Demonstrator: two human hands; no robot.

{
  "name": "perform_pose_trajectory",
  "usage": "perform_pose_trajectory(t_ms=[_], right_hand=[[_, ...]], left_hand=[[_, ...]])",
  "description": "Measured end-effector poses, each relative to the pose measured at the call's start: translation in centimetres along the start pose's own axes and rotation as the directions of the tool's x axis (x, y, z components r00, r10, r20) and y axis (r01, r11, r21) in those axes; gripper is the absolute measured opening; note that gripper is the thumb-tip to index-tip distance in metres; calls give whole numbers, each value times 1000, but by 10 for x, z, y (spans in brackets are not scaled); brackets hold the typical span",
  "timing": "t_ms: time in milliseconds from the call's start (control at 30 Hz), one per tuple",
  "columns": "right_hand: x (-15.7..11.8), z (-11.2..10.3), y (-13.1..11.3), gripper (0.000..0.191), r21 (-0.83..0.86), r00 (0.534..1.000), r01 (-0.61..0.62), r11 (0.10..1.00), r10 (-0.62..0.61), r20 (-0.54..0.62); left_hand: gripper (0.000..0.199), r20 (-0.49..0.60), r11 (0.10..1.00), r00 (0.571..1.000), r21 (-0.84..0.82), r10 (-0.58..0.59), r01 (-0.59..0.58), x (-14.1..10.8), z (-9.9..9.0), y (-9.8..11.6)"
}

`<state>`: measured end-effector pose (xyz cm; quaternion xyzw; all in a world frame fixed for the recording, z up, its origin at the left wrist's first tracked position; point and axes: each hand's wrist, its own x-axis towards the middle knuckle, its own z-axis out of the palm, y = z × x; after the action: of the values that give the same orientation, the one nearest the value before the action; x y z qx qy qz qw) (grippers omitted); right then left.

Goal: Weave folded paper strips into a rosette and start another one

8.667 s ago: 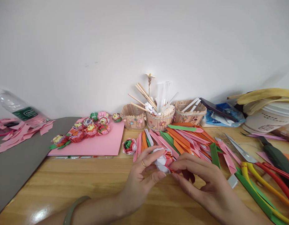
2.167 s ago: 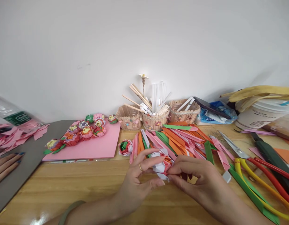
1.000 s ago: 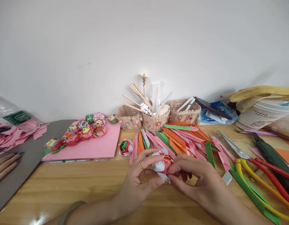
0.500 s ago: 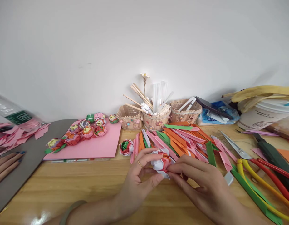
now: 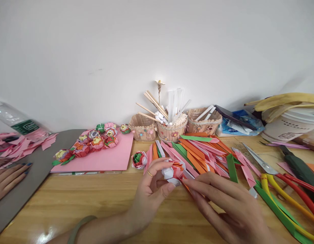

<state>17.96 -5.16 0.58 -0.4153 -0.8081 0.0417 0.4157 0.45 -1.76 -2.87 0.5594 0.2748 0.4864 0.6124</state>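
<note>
Strips (image 5: 195, 155) behind the flower (image 5: 173, 172), scissors (image 5: 267, 167) at right
White and orange, held in left grip (image 5: 150, 196); whether right grip (image 5: 229, 200) grasps, cannot tell

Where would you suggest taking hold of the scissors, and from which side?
I'd take the scissors by the handles, probably coming from the wearer's near side with the right hand once free: the blades spread slightly and point away towards the wall, leaving the handles nearest.
</note>
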Motion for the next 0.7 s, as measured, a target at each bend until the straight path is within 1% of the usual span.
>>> perform_pose_trajectory(t_ms=[67,133,200,300,400,433,567,700], right_hand=[[1,-1,0,25,29,999,-36,999,36,2],[3,-2,-2,26,78,999,-47,996,46,13],[7,-4,-4,27,129,998,-56,990,54,18],[15,-10,-7,27,183,995,-87,979,93,-27],[20,-15,-9,24,237,982,-146,961,169,-81],[21,-15,-9,23,250,978,-168,954,192,-77],[19,-15,-9,18,263,962,-258,930,273,-20],[14,-12,-10,18,279,946,-324,904,310,96]], left_hand=[[31,2,1000,1000,-22,5,-5,0,0,0],[31,11,999,1000,-50,-2,3,0,0,1],[32,37,995,998,-88,-48,51,-2,-1,1],[37,54,983,993,-144,-107,114,-3,-2,1],[40,66,966,987,-206,-146,157,-2,-3,0],[39,78,959,984,-226,-158,171,-2,-4,-1],[36,120,949,980,-258,-157,183,-1,-3,-1],[36,154,964,984,-236,-85,120,1,-1,1]])
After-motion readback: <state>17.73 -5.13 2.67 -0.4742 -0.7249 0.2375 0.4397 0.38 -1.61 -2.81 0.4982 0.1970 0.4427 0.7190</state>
